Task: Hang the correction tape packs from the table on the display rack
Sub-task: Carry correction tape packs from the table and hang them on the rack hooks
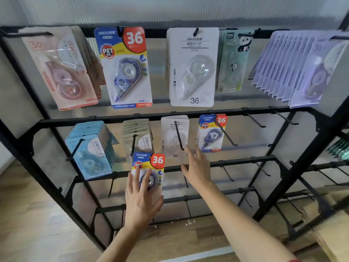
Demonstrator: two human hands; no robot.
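Observation:
My left hand point(141, 197) holds a blue, yellow and red correction tape pack point(151, 168) upright in front of the black display rack point(170, 116), below the second rail. My right hand point(196, 167) reaches up with fingers spread, its fingertips at the lower edge of a white pack point(174, 137) hanging on a middle-row hook point(179, 136). Just right of it hang matching blue and red packs point(211, 132) on another hook.
The top rail carries pink point(62, 69), blue point(126, 67), white point(192, 67), panda point(233, 59) and lilac packs point(302, 67). Light blue point(90, 148) and beige packs point(137, 137) hang at the middle left. Bare hooks point(254, 118) stick out at the right and on the lower rails. Wooden floor lies below.

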